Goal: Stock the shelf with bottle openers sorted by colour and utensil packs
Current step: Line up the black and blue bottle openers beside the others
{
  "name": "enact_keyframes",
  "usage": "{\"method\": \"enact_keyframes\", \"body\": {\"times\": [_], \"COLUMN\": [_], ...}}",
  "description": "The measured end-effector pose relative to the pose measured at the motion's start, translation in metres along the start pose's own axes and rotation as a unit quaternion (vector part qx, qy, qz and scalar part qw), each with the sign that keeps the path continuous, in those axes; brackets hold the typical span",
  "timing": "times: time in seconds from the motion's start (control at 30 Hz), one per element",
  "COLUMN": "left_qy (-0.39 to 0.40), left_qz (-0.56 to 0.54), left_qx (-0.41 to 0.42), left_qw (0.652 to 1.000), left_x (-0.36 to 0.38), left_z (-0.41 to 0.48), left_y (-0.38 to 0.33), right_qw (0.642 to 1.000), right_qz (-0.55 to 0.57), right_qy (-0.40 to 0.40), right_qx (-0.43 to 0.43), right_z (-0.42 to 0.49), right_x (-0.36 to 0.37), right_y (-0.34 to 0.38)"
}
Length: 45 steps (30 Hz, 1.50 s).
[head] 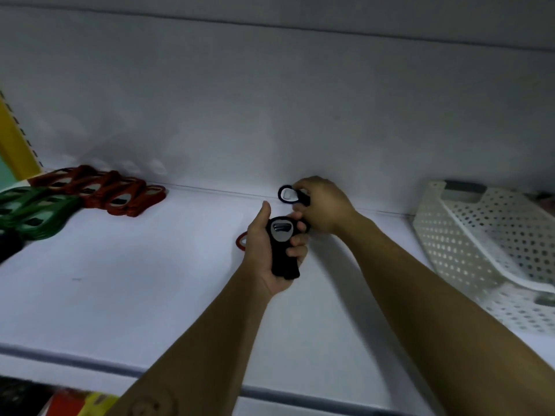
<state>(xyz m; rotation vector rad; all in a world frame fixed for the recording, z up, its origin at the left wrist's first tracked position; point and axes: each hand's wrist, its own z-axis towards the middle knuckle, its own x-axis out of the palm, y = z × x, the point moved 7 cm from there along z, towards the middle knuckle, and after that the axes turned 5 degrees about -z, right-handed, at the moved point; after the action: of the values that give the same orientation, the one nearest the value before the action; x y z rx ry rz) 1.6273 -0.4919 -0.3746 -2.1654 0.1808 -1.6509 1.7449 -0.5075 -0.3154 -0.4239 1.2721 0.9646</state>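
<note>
The black bottle opener (282, 235) is a flat, rounded handle with a silvery metal plate set into its upper end. It sits upright in the left hand (270, 253), with the fingers curled round its right edge and the thumb straight up along its left. A red opener (241, 242) peeks out just behind and left of that grip. Just above and right of it, the right hand (321, 205) pinches a dark opener (286, 194) whose ring end juts left from the fingertips, close to the shelf's back wall. Both forearms reach up and forward over the white shelf (150, 280). Well left of the grips lies an overlapping row of red openers (120, 193), with green openers (36, 211) beyond them. Right of the hands stands a white perforated basket (480, 235); what it holds cannot be made out.
</note>
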Motion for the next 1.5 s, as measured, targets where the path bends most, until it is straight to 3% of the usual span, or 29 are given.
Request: {"method": "enact_keyframes", "body": {"times": [0.23,0.4,0.5,0.6,0.7,0.8,0.87,1.0,1.2,1.3,1.4,1.5], "left_qy": [0.027,0.019,0.012,0.005,-0.013,-0.027,-0.015,-0.034,-0.011,-0.026,-0.073,-0.093], "left_qz": [0.005,0.016,-0.004,0.007,0.038,0.098,0.137,0.177,0.166,0.176,0.205,0.212], "left_qx": [-0.023,-0.002,0.014,0.014,0.007,0.007,0.005,0.016,0.028,0.036,0.042,0.045], "left_qw": [0.999,1.000,1.000,1.000,0.999,0.995,0.990,0.983,0.986,0.983,0.975,0.972], "left_x": [0.004,0.006,0.005,0.004,0.004,0.007,0.011,0.006,0.006,0.005,0.002,-0.001], "left_z": [0.002,0.003,0.001,0.001,0.002,0.000,-0.004,-0.010,-0.011,-0.012,-0.015,-0.017], "left_y": [0.000,-0.004,-0.008,-0.008,-0.006,-0.004,0.000,0.001,-0.002,-0.003,-0.008,-0.011], "right_qw": [0.979,0.975,0.985,0.965,0.896,0.866,0.870,0.896,0.959,0.958,0.960,0.969], "right_qz": [-0.191,-0.211,-0.067,0.154,0.402,0.485,0.477,0.411,0.257,0.284,0.185,0.065], "right_qy": [-0.049,-0.036,-0.157,-0.185,-0.141,-0.051,-0.019,-0.048,-0.079,0.026,0.196,0.199], "right_qx": [-0.050,-0.056,0.005,0.108,0.122,0.113,0.127,0.158,0.083,-0.019,-0.083,-0.128], "right_z": [0.033,0.034,0.017,-0.012,-0.047,-0.072,-0.083,-0.095,-0.102,-0.101,-0.101,-0.092], "right_x": [0.018,0.024,-0.024,-0.071,-0.090,-0.072,-0.054,-0.038,-0.035,-0.033,-0.014,-0.010], "right_y": [0.018,0.013,0.005,-0.012,-0.012,0.004,0.013,0.018,0.025,0.040,0.054,0.063]}}
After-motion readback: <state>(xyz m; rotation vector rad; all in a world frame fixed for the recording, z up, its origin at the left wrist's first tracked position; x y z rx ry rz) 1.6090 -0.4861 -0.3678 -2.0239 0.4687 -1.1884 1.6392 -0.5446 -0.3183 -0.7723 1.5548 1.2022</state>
